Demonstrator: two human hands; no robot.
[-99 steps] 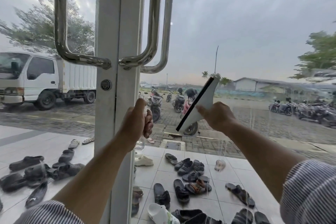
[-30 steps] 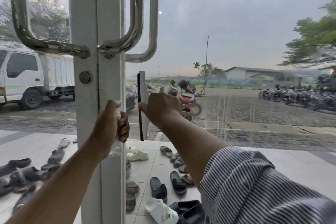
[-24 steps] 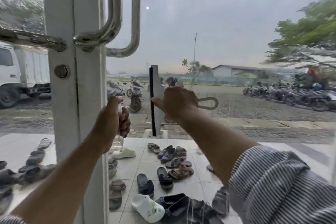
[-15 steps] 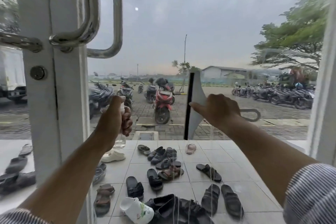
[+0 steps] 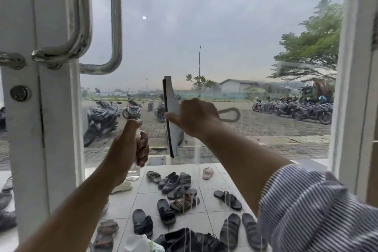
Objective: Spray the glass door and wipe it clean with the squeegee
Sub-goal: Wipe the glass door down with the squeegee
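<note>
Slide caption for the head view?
Right hand holds squeegee upright against glass door; left hand grips spray bottle.

- Single view: a wide-angle camera worn on my head, facing forward and slightly down through the glass door (image 5: pixel 225 26).
- Stand-off is short. Both my forearms enter from the bottom edge, with my left hand (image 5: pixel 126 149) left of centre and my right hand (image 5: pixel 194 116) at centre, against the pane.
- Left edge: white door frame (image 5: pixel 57 149) with steel handles (image 5: pixel 81 26). Right edge: a second white post (image 5: pixel 351 88).
- Lower frame: tiled floor (image 5: pixel 143 194) outside. Mid-height: parked motorcycles (image 5: pixel 102 116).
</note>
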